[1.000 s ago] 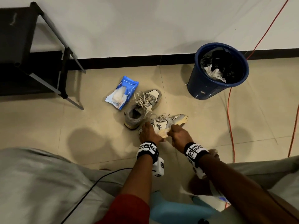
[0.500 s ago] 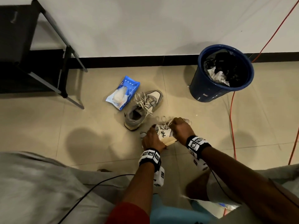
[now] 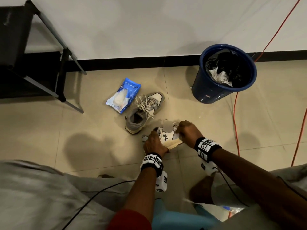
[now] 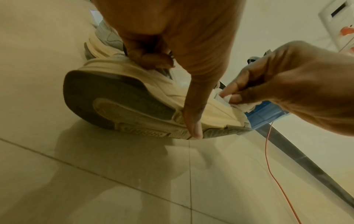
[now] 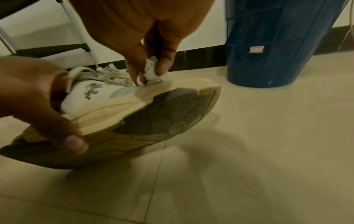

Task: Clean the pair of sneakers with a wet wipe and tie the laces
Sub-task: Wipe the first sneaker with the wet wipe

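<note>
**Wiping the tipped sneaker**

My left hand (image 3: 153, 144) grips the heel of the white sneaker (image 5: 122, 112), tipped on its side over the tiled floor (image 3: 216, 130), sole facing me. My right hand (image 3: 188, 132) pinches a crumpled wet wipe (image 5: 154, 74) against its upper edge. The second sneaker (image 3: 144, 112) sits beside the blue wipes pack (image 3: 123, 95), laces loose.

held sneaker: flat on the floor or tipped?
Tipped. The sneaker lies on its side in the left hand, outsole facing the wrist cameras.
</note>
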`<state>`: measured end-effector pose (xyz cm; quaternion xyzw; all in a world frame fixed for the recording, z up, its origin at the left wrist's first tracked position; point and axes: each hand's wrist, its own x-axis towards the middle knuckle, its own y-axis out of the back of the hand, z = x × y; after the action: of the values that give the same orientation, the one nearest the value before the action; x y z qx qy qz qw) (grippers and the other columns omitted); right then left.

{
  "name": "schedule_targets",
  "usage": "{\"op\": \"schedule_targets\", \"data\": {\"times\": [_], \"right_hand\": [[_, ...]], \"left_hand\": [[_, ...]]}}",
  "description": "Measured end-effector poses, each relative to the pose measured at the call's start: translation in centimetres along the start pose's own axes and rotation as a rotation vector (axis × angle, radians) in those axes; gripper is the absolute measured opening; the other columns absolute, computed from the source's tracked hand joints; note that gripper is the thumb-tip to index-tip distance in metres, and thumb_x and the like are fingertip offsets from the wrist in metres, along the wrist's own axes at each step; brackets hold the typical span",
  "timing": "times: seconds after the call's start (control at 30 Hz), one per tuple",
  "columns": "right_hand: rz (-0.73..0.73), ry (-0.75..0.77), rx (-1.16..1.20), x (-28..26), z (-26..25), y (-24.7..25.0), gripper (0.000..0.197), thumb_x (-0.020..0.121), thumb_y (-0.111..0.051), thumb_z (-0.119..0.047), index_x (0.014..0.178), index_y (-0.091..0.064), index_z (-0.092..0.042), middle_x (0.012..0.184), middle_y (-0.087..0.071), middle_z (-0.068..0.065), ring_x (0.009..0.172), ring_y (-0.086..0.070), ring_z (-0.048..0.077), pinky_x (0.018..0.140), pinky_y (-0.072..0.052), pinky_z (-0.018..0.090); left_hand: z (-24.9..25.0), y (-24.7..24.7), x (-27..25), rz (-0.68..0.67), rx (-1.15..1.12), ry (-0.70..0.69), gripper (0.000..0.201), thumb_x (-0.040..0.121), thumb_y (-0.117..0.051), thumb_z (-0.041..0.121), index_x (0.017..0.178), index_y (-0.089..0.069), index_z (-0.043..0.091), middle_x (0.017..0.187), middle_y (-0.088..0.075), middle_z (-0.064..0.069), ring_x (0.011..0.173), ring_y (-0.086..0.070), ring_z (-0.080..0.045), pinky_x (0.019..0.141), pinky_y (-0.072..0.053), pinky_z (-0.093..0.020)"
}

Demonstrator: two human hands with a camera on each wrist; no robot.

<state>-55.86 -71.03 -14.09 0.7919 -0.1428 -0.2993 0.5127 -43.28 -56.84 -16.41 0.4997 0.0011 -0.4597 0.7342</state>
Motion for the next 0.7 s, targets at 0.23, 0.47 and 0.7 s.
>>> {"op": "schedule_targets", "data": {"times": [0.23, 0.47, 0.7], "right_hand": [[0.182, 0.024, 0.037, -0.8, 0.3, 0.4, 0.022, 0.069, -0.055, -0.009, 0.078, -0.075, -0.008, 0.081, -0.065, 0.014, 0.078, -0.063, 0.036, 0.064, -0.052, 0.035], [0.258, -0.145, 0.115, -0.8, 2.2, -0.4, 0.026, 0.070, -0.067, 0.007, 0.090, -0.074, -0.007, 0.088, -0.065, 0.012, 0.081, -0.062, 0.035, 0.068, -0.050, 0.033], [0.302, -0.013, 0.172, -1.8, -0.2, -1.2, 0.024, 0.065, -0.068, 0.011, 0.082, -0.073, -0.005, 0.083, -0.063, 0.012, 0.073, -0.063, 0.034, 0.064, -0.054, 0.034]], "left_hand": [[-0.4, 0.7, 1.5, -0.036, 0.003, 0.013, 0.108, 0.042, -0.097, 0.046, 0.128, -0.044, 0.010, 0.131, -0.056, -0.010, 0.119, -0.056, -0.031, 0.091, -0.048, -0.039], [-0.9, 1.0, 2.7, -0.048, -0.071, 0.066, 0.114, 0.040, -0.098, 0.045, 0.134, -0.041, 0.012, 0.135, -0.054, -0.010, 0.124, -0.052, -0.031, 0.098, -0.044, -0.038], [-1.1, 0.9, 2.9, -0.067, -0.091, 0.097, 0.124, 0.043, -0.097, 0.046, 0.145, -0.034, 0.015, 0.145, -0.046, -0.010, 0.133, -0.044, -0.031, 0.107, -0.040, -0.039]]}}
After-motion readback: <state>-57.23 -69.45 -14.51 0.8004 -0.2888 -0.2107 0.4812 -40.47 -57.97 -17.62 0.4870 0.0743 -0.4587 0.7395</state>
